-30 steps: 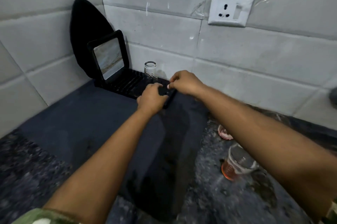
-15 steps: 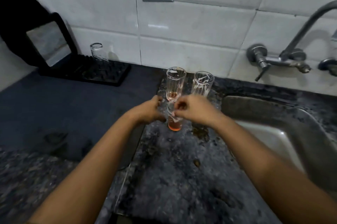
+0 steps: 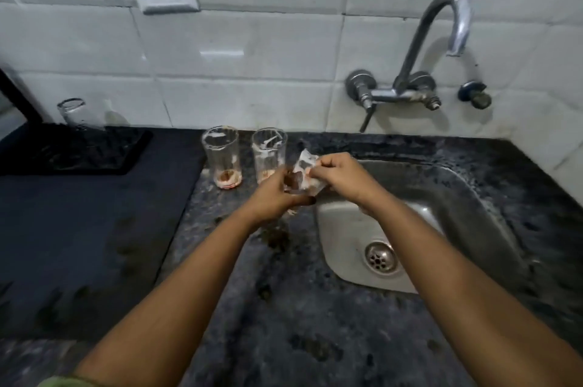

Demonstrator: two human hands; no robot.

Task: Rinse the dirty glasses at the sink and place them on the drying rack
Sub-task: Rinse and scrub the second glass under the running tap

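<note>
A dark speckled stone counter [image 3: 284,307] runs the width of the room under a white tiled wall, with a steel sink [image 3: 457,197] sunk into its right half and a curved tap [image 3: 441,39] mounted on the wall above it. No water is running from the spout that I can see. On the far left a black drying rack [image 3: 94,150] sits on a dark mat, and one clear glass [image 3: 74,112] stands on it already.

Two dirty glasses [image 3: 220,156] stand upright side by side at the far edge of the counter, just left of the sink, reddish dregs in their bottoms. A third glass [image 3: 303,178] is held between both hands at the sink's near-left corner. The left hand [image 3: 274,194] curls round its lower part from the left; the right hand [image 3: 340,175] pinches its upper end with curled fingers. It is blurred, but its long axis appears tilted, mouth up and to the right, toward the basin. The spout lies farther right and far from it, so the right hand is the nearer one to the tap, and the glass probably has to travel that way next.
</note>
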